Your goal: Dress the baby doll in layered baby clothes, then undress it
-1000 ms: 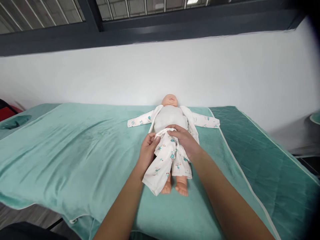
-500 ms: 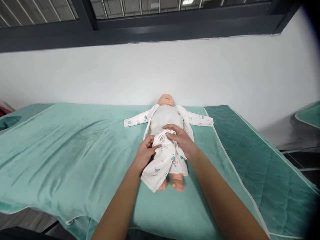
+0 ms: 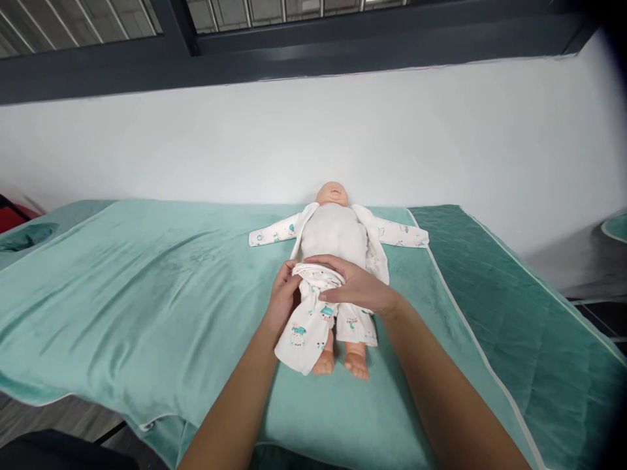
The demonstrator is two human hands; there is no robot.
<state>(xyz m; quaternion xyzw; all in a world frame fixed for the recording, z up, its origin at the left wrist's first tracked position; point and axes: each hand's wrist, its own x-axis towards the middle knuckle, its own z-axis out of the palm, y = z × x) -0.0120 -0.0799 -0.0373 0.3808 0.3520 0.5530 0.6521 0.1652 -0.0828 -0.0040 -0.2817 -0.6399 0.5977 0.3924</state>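
Observation:
A baby doll [image 3: 333, 193] lies on its back, arms spread, its feet toward me. It wears an open white printed jacket [image 3: 402, 234] over a white undershirt [image 3: 334, 232]. White printed baby pants [image 3: 313, 326] lie over its hips and legs, with both bare feet showing below. My left hand [image 3: 284, 294] pinches the pants' waistband at the left side. Bent over the top of the waistband, my right hand [image 3: 355, 284] grips the bunched cloth between thumb and fingers. Some fingertips are hidden by the fabric.
A light green blanket [image 3: 137, 294] covers the bed under the doll. Darker quilted bedding [image 3: 509, 313] lies to the right. Behind the bed rises a white wall [image 3: 274, 143] under a dark window frame [image 3: 313, 49]. A black object [image 3: 63, 450] is at the lower left.
The pants' waistband has been spread wider and flatter across the doll's hips. The right leg opening hangs straighter, and more of the doll's legs shows. My right hand has turned flatter over the waistband.

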